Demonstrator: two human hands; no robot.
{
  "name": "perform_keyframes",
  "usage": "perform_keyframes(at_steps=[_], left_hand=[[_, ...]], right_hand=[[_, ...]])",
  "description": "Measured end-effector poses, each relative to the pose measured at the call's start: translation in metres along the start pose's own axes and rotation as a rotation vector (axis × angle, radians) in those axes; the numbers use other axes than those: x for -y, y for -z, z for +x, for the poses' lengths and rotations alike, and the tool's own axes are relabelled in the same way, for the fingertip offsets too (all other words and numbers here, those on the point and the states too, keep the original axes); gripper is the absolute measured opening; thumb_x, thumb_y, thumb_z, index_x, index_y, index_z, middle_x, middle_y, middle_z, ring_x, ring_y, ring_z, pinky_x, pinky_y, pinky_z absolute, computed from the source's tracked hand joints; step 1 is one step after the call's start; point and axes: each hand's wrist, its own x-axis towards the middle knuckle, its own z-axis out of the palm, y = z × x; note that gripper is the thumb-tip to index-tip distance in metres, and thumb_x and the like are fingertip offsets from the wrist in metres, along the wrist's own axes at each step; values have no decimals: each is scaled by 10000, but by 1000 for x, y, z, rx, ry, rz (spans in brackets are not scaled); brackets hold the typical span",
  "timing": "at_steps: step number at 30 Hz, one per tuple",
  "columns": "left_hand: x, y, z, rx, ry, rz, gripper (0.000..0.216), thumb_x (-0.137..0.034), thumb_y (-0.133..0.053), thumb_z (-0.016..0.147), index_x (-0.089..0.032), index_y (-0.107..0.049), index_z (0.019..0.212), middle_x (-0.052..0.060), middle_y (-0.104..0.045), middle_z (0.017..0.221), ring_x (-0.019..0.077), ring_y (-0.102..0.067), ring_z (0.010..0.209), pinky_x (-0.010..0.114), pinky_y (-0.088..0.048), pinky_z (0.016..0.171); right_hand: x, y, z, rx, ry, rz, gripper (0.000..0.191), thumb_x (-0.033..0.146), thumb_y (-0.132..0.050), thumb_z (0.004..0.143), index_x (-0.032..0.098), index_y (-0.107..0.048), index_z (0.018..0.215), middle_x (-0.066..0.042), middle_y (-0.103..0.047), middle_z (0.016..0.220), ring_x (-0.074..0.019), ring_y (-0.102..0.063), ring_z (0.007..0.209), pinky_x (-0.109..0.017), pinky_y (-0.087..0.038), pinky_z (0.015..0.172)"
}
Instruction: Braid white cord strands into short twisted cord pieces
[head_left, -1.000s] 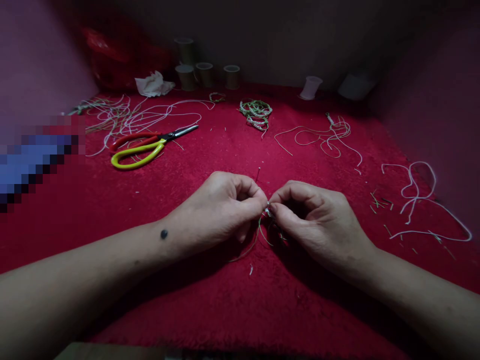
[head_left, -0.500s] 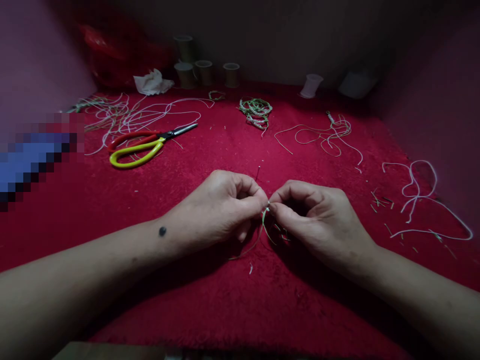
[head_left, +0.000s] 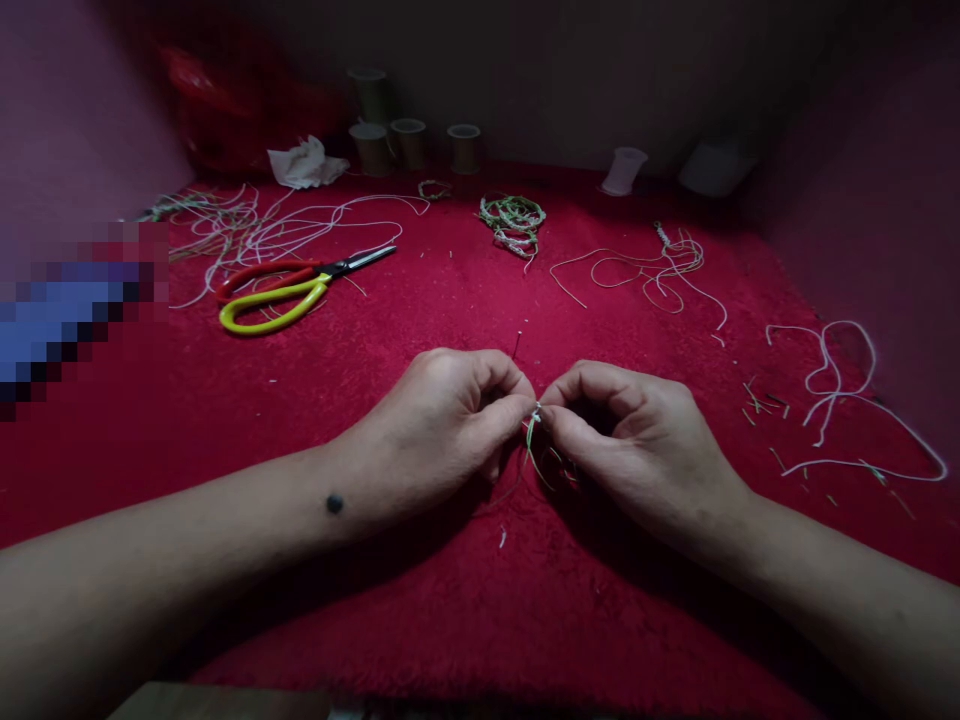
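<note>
Thumb and forefinger of my left hand pinch one side of a small knotted cord piece. On its other side, the fingertips of my right hand are closed on it too. The piece is white and green, and thin green strands hang from it toward the cloth. Most of the knot is hidden by my fingertips. Just beyond the hands a pin with a pale head stands in the red cloth.
Scissors with red and yellow handles lie left. Behind are tangled cords, a braided green-white coil, thread spools and a white spool. Loose strings, white cord and cord snippets lie right.
My left wrist has turned and dipped slightly, its fingers still at the knot. My right hand stays in nearly the same place.
</note>
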Motion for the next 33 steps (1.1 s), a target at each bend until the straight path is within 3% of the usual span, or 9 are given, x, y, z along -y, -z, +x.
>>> perform_keyframes(at_steps=[10, 21, 27, 33], left_hand=[[4, -5, -1, -58, -41, 82, 126, -199, -508, 774, -169, -558, 663, -48, -543, 475, 47, -479, 409, 129, -348, 416], [0, 2, 3, 96, 188, -195, 158, -286, -523, 793, -169, -556, 692, -50, -469, 388, 63, -404, 307, 150, -296, 300], [4, 4, 5, 149, 194, -308, 194, -248, -507, 779, -169, -525, 603, -48, -436, 370, 50, -333, 292, 164, -249, 294], [7, 7, 5, 203, 237, -366, 226, -225, -477, 779, -173, -462, 559, -44, -416, 358, 50, -324, 277, 178, -219, 292]], right_hand=[[0, 0, -1, -96, 233, -262, 95, 105, -548, 748, 166, -602, 699, -7, -616, 637, -95, -545, 550, -201, -411, 516], [-2, 0, 1, -69, 189, -177, 102, 100, -540, 761, 171, -603, 723, -7, -628, 653, -105, -564, 566, -212, -430, 541], [-4, -1, -1, -67, 183, -164, 80, 109, -542, 769, 180, -573, 749, 6, -606, 634, -96, -549, 542, -207, -433, 524], [-7, 0, -3, -109, 410, -355, 76, 126, -519, 820, 187, -564, 829, -3, -608, 692, -98, -552, 587, -207, -431, 543]])
